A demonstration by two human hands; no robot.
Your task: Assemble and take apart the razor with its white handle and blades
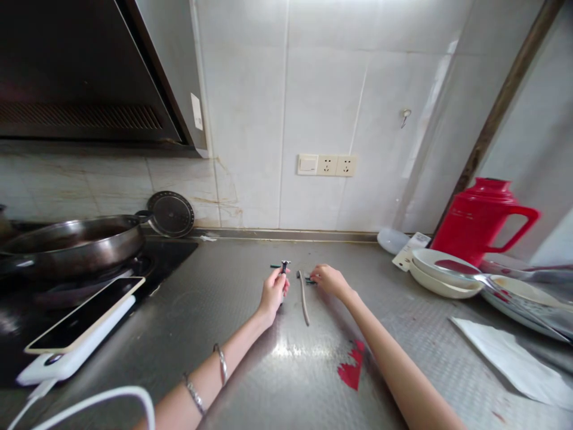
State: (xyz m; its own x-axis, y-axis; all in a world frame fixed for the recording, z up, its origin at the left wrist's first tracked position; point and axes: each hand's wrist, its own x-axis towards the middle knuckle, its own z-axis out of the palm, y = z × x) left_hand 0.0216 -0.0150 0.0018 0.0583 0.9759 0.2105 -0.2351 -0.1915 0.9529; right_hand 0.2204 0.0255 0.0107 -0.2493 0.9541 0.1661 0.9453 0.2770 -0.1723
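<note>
My left hand (pixel 273 294) is closed around the dark handle of a small razor (pixel 285 268), whose silvery T-shaped head points up. Just behind it a thin dark green piece (pixel 274 266) shows on the counter. My right hand (pixel 331 279) is low over the counter, fingers bent together at a small dark green object (pixel 310 281), too small to name. Between both hands lies a slim beige stick with a dark end, like a toothbrush (pixel 304 301).
A torn red scrap (pixel 353 365) lies on the metal counter (pixel 250 382). At left are a pan (pixel 85 245) on the stove and a phone (pixel 87 316) on a white power bank. Bowls (pixel 443 280), a red thermos (pixel 478 221) and a white napkin (pixel 510 358) are at right.
</note>
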